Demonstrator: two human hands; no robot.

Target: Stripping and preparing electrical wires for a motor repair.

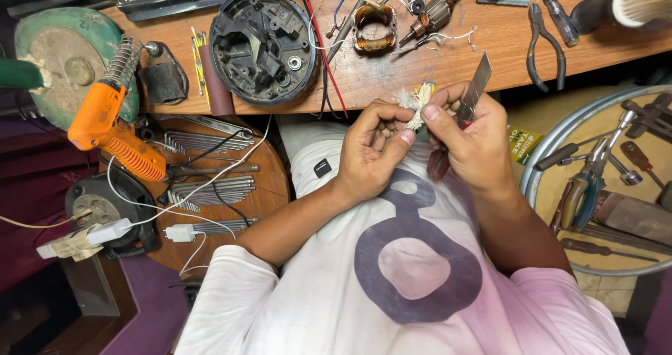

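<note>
Head view showed the left hand (371,148) pinching a frayed wire bundle (416,105), while the right hand (470,134) gripped a knife blade (474,87) beside it, below the tabletop (448,64).

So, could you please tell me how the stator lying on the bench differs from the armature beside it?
The stator is an open ring with a hollow centre; the armature is a solid, narrow cylinder on a shaft. The stator lies flat with its opening facing up, while the armature lies on its side, slanting toward the upper right. The stator carries copper windings at two opposite sides; the armature's copper shows at its ends. Both rest on the wooden bench, among loose wires.
</note>
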